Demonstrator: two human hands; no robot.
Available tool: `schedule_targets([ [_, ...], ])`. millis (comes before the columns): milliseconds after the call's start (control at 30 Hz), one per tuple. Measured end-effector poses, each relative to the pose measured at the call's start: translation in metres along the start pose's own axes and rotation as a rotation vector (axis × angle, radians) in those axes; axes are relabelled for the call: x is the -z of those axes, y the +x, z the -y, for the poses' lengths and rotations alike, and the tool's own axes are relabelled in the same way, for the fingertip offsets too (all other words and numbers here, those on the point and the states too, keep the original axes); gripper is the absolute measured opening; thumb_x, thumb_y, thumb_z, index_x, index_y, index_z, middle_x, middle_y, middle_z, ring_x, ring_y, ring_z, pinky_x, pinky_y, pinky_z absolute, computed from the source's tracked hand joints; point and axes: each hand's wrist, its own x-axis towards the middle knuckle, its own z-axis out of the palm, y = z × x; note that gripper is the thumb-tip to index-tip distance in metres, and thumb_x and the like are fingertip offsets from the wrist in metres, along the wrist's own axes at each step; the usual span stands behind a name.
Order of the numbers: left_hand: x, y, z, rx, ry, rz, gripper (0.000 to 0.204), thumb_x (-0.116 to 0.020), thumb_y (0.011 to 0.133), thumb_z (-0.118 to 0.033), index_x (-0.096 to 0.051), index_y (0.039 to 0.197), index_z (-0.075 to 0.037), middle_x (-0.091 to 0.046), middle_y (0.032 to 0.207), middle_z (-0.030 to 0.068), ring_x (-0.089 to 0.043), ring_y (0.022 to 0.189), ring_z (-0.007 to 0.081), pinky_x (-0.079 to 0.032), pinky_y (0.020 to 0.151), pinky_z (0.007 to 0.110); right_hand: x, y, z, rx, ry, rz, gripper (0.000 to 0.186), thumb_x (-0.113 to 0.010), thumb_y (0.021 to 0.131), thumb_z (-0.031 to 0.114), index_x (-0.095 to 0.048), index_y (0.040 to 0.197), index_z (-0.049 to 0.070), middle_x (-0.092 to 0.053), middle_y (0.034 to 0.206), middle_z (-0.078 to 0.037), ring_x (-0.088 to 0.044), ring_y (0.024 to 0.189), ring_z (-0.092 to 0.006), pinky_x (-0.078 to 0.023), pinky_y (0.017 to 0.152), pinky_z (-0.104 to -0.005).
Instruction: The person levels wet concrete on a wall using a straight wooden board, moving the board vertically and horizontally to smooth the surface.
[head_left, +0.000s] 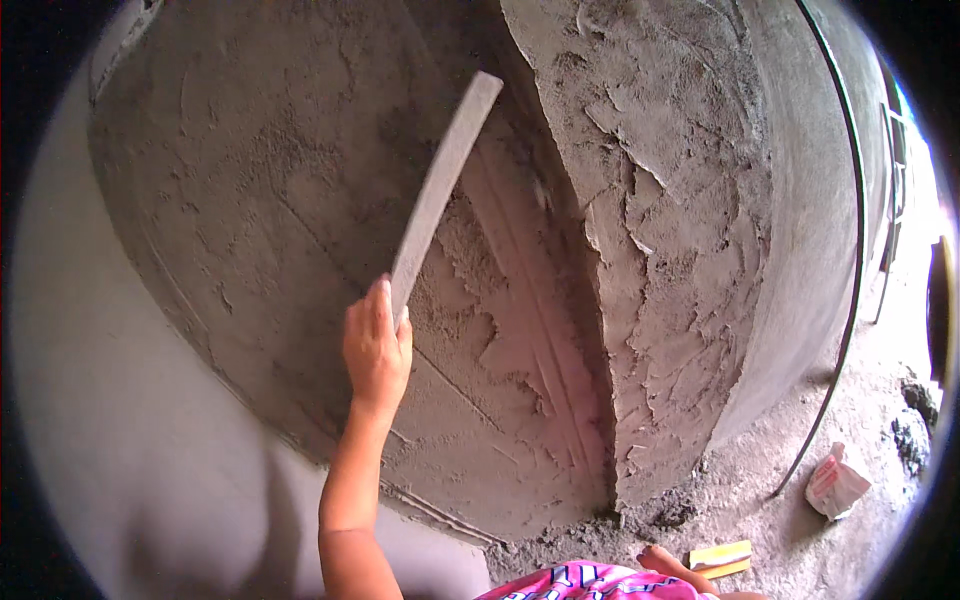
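My left hand [377,345] is closed on the lower end of a long, narrow grey straightedge board [445,175], which slants up and right over rough grey plaster [290,180] on the wall. Right of the board, a vertical corner edge separates this face from a heavily ridged strip of plaster [680,250]. What looks like my right hand [662,560] is low at the bottom edge, beside my pink patterned clothing and near a yellow flat tool [720,555] on the floor; its fingers are too small to make out clearly.
A smooth pale wall [130,420] lies at the left. A long dark rod or hose [855,200] curves down at the right to the rough floor, near a crumpled white bag [835,485] and dark mortar lumps [912,440]. Ladder-like rails [893,200] stand by the bright far-right opening.
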Motion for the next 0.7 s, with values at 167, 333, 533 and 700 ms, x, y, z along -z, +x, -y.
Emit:
schedule_targets([
  [167,-0.018,-0.037,-0.02,0.087,-0.089,0.032,0.052,-0.067,0.088,-0.011,-0.046,0.134,0.001,-0.059,0.119,0.0214,-0.056,0.101,0.0384,-0.046,0.088,0.048,-0.009,0.003,-0.04,-0.091,-0.062,-0.125,0.047,-0.052,0.087,0.043,-0.07,0.102,0.002,-0.067,0.106,-0.025,-0.064,0.102,-0.0408,-0.051,0.089,-0.0491],
  [333,-0.005,-0.067,-0.004,0.14,-0.009,0.013,0.051,-0.067,0.087,-0.009,-0.047,0.133,0.002,-0.06,0.12,0.0191,-0.057,0.101,0.0373,-0.048,0.087,0.048,0.014,-0.011,0.008,0.036,-0.277,0.222,0.049,-0.052,0.087,0.043,-0.067,0.111,0.004,-0.061,0.122,-0.025,-0.06,0.111,-0.041,-0.05,0.092,-0.0505],
  [533,0.014,0.031,-0.001,0.095,0.0,-0.101,0.05,-0.065,0.089,-0.01,-0.047,0.133,0.002,-0.059,0.122,0.0196,-0.057,0.102,0.0375,-0.048,0.087,0.047,0.024,-0.053,-0.012,0.522,-0.541,-0.121,0.02,-0.063,0.075,0.021,-0.066,0.084,0.004,-0.069,0.078,-0.017,-0.07,0.077,-0.033,-0.057,0.064,-0.0426],
  [700,0.008,0.026,0.003,0.052,0.022,-0.044,0.052,-0.064,0.09,-0.013,-0.045,0.137,0.0,-0.058,0.124,0.0209,-0.056,0.106,0.0389,-0.046,0.091,0.048,-0.002,-0.013,0.002,0.586,-0.585,-0.122,0.017,-0.063,0.076,0.016,-0.067,0.088,0.005,-0.07,0.086,-0.016,-0.07,0.083,-0.0337,-0.058,0.068,-0.0441],
])
